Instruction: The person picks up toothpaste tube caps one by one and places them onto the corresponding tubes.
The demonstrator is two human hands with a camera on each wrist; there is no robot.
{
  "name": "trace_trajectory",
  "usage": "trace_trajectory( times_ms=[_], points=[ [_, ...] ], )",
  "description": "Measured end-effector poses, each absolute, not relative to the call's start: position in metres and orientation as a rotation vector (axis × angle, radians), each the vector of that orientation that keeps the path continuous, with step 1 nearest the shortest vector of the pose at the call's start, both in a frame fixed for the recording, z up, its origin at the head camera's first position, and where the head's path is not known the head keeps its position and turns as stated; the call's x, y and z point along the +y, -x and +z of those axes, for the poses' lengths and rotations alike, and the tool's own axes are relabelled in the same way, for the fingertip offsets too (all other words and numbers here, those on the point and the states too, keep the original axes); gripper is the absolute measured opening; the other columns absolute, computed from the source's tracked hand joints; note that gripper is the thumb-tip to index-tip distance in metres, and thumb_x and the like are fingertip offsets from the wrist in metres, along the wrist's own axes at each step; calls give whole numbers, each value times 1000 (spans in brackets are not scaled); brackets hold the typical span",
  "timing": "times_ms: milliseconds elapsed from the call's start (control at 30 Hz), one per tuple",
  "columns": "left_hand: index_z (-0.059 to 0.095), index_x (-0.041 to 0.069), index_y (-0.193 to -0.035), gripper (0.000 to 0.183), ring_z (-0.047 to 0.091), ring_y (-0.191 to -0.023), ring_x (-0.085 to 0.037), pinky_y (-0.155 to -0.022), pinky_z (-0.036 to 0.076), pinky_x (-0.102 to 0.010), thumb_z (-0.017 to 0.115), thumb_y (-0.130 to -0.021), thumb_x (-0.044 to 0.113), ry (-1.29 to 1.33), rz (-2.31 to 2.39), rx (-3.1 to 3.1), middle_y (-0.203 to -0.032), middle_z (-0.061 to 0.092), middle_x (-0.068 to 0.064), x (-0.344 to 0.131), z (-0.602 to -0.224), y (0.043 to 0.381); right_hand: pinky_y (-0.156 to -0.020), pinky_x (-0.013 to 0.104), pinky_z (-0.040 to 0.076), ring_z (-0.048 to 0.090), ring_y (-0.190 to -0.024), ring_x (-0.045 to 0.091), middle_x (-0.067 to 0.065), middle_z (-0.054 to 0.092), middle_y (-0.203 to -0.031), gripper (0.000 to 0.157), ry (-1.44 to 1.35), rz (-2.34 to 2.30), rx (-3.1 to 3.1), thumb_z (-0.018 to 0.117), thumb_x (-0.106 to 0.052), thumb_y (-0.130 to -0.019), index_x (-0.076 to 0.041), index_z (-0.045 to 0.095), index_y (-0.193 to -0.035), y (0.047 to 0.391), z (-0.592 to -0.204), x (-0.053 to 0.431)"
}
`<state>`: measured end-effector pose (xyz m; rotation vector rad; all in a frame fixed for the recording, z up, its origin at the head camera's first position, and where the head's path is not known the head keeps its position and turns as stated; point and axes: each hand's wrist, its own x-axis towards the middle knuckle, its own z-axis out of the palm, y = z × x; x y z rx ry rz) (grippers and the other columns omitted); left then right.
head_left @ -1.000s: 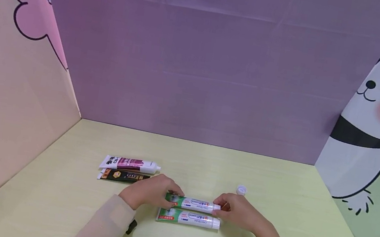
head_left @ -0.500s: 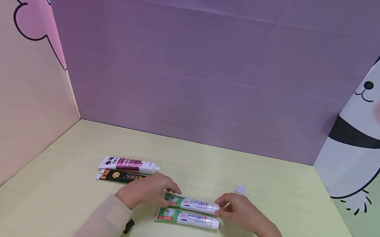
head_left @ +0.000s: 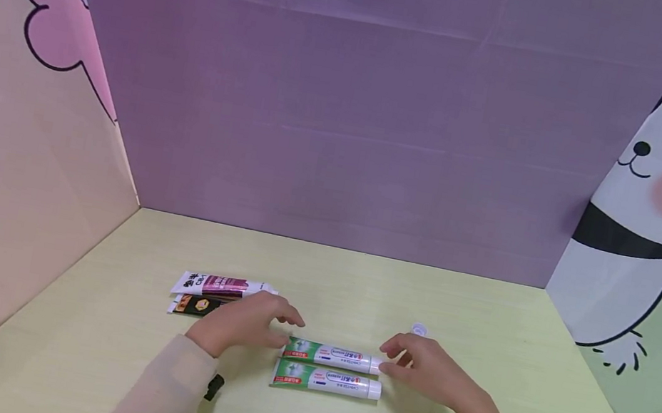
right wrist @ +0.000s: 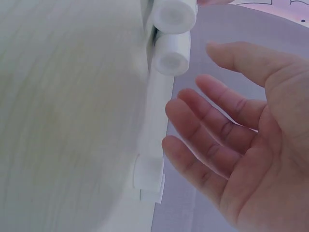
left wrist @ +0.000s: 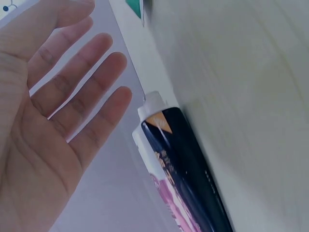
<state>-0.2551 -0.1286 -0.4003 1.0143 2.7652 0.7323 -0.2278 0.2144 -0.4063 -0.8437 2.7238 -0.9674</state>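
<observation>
Two green-and-white toothpaste tubes lie side by side on the table, the farther tube (head_left: 333, 356) just behind the nearer tube (head_left: 328, 380). My left hand (head_left: 247, 323) hovers off the crimped end of the farther one, fingers relaxed and holding nothing. Beside that tube's white cap, my right hand (head_left: 437, 375) is held with loosely bent fingers. The right wrist view shows a gap between its thumb and the tube caps (right wrist: 172, 60). Behind the left hand lie a purple-and-white tube (head_left: 224, 286) and a black tube (head_left: 200, 306), the black one partly covered by the hand.
A small white cap (head_left: 419, 329) stands on the table beyond my right hand; in the right wrist view, white pieces (right wrist: 148, 173) sit near the fingertips. A purple wall (head_left: 356, 131) closes off the back, with printed panels at both sides.
My left hand has let go of the farther green-and-white tube and drawn away to the left. My right hand has released its cap end and shifted slightly right. Both tubes stay nearly in place.
</observation>
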Motion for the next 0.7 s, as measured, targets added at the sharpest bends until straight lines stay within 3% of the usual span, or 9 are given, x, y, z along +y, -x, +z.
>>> trace_trajectory(
  times_ms=[567,700],
  points=[
    [75,4,-112,27,64,-108,-25,-93,51,-41,77,-86,8,-944,632,2972,-112,70,-4,-165,-400,259,-72,29,53,63,-86,11,6,66,-107,27,865,-973,2812,72,-26,-94,-6,69,-112,226,-394,233],
    [76,6,-109,26,63,-96,-18,-87,52,-37,80,-83,8,-854,604,3004,-105,70,0,-171,-402,260,-73,30,53,63,-86,10,7,67,-107,26,849,-961,2827,72,-25,-94,-6,68,-112,228,-393,238]
  ],
)
